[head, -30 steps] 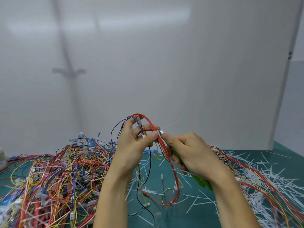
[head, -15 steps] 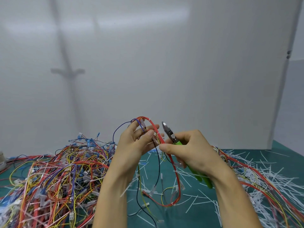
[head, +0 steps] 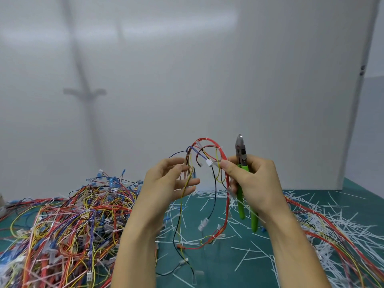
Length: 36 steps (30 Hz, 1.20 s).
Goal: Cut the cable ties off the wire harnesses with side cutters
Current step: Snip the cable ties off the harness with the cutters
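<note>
1 harness [head: 207, 139], 1 side cutters [head: 240, 151] in R hand [head: 255, 183] grip

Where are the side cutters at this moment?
In the head view, right of centre: the right hand holds the side cutters, blades up, just right of the red wire harness.

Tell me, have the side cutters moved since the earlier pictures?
Yes. The side cutters rose and shifted right, farther from the cross-shaped shadow at the left.
</note>
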Tool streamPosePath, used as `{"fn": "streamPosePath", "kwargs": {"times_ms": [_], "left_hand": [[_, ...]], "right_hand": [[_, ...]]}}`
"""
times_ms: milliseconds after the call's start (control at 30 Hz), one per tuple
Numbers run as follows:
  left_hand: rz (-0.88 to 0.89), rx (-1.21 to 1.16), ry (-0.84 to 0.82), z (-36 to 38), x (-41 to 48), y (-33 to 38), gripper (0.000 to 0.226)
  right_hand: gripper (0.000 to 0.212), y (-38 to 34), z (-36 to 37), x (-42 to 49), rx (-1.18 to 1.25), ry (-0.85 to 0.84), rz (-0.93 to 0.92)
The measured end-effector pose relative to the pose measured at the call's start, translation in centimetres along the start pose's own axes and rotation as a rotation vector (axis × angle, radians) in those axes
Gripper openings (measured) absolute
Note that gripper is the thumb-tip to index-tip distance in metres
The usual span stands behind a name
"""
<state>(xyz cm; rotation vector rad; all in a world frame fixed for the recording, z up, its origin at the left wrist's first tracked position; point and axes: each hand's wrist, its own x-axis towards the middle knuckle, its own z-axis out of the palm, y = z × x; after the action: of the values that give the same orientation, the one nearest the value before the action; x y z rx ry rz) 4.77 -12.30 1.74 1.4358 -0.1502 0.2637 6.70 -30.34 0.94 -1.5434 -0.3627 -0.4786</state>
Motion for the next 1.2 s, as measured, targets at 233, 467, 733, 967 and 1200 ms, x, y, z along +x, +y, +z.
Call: {"fn": "streamPosePath", "kwargs": {"times_ms": [233, 467, 733, 967, 1200], "left_hand": [[-0.167, 0.174, -0.146, -0.9, -0.4, 0.3, 0.031], [-0.166, 0.125, -0.346, -1.2, -1.0, 0.5, 0.031], [-0.146, -0.364, -0.156, -0.3, -0.5, 1.1, 0.034], [0.075, -0.404, -0.212, 2.1, -0.5, 0.4, 0.018], [0.083, -0.197, -0.207, 3.3, -0.4, 0.0, 0.023]], "right_hand": [[0.010, 0.2, 0.0, 0.2, 0.027, 0.098, -0.031], [0.011, 0.4, -0.2, 0.3, 0.038, 0.175, -0.026], [0.011, 0.4, 0.0, 0.2, 0.041, 0.153, -0.031], [0.013, 0.0, 0.6, -0.1, 0.025, 0.038, -0.040], [0.009, -0.4, 1.7, -0.4, 0.008, -0.136, -0.093]]}}
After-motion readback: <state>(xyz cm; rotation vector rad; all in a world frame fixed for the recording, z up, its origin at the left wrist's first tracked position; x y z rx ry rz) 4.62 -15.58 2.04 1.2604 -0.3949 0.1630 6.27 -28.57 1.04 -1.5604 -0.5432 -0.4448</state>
